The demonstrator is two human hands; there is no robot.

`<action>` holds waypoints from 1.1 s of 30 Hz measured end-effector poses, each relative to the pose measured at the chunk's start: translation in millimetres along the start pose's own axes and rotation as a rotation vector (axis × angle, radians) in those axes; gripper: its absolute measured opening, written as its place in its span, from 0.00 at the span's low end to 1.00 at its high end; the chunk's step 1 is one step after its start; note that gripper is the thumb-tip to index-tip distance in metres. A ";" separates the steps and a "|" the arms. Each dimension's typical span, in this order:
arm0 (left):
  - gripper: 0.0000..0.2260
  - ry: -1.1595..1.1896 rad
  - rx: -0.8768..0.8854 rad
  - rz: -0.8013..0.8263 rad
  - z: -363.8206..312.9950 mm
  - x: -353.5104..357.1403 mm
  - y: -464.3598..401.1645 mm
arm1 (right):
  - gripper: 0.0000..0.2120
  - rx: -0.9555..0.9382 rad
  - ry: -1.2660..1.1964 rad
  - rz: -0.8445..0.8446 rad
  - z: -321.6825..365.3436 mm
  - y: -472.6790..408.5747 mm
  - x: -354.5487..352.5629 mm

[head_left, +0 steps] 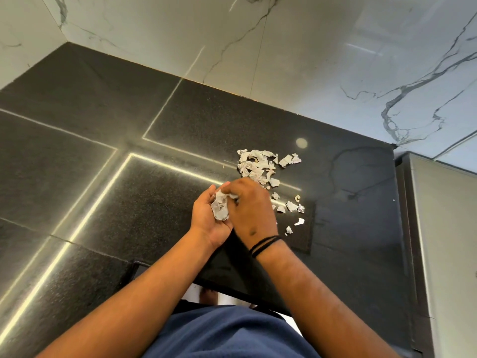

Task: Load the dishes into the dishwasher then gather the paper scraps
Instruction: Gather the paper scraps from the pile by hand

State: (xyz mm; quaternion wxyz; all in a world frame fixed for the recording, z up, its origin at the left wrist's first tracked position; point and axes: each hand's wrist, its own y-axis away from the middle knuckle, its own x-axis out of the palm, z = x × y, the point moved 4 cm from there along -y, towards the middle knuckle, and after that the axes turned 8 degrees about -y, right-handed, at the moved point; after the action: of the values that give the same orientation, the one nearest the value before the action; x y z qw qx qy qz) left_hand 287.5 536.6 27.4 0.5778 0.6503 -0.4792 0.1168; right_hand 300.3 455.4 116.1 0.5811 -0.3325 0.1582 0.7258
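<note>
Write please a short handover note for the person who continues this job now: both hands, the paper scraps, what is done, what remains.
Left hand: palm up, cupping a wad of collected scraps.
Right hand: over the left palm, fingers at the wad, pressing paper in.
Loose scraps: main pile beyond the hands on the black counter; a few small pieces to the right.
Done: some scraps gathered.
Left: collect the pile and small pieces. Dishwasher not in view.

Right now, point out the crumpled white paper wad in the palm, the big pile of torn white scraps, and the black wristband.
Paper wad [220, 208], head view, centre.
Scrap pile [254, 165], head view, middle.
Black wristband [264, 245], head view, strand on wrist.
</note>
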 end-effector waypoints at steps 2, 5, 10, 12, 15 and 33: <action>0.16 -0.005 -0.018 0.052 0.2 3.9 2.0 | 0.15 0.012 0.059 0.126 3.7 5.9 10.6; 0.15 -0.012 -0.016 0.079 -1.2 5.5 2.2 | 0.22 -0.027 0.068 0.152 0.7 10.4 10.5; 0.14 -0.004 -0.012 0.040 -4.2 0.9 -3.8 | 0.20 -0.157 -0.024 0.093 2.6 11.6 9.5; 0.16 0.025 -0.003 0.057 -5.8 1.3 -4.6 | 0.18 -0.223 -0.026 -0.022 -1.3 8.8 2.5; 0.17 0.047 0.050 0.034 -12.6 -0.8 -4.1 | 0.18 -0.084 -0.045 -0.229 -33.1 -5.0 -18.0; 0.17 0.058 0.092 -0.038 -14.7 -8.5 -2.0 | 0.14 -0.092 0.565 0.275 -84.4 -76.7 16.4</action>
State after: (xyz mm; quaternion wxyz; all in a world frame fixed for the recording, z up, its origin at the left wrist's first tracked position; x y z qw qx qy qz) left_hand 290.6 553.2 24.6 0.5630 0.6817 -0.4436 0.1467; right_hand 396.5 436.6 55.7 0.3948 -0.5223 0.3241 0.6828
